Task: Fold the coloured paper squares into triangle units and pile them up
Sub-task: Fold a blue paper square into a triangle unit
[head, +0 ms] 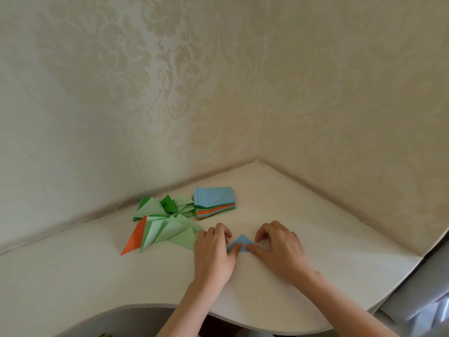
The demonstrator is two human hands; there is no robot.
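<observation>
A small blue paper triangle point(241, 241) lies flat on the white desk point(315, 229), its point toward the wall. My left hand point(215, 251) holds its left side, thumb on top and curled fingers at the edge. My right hand point(279, 246) holds the right corner the same way, thumb pressing along the lower edge. A stack of unfolded squares point(215, 201), blue on top with orange and green layers beneath, sits behind. Left of it lies a loose pile of folded triangles point(167, 224), mostly light green, some dark green, one orange point(136, 237).
The desk fits into a corner; wallpapered walls point(218, 93) close it off at the back and right. Its front edge curves in toward me point(150, 306). A grey surface point(427, 288) lies beyond the right edge.
</observation>
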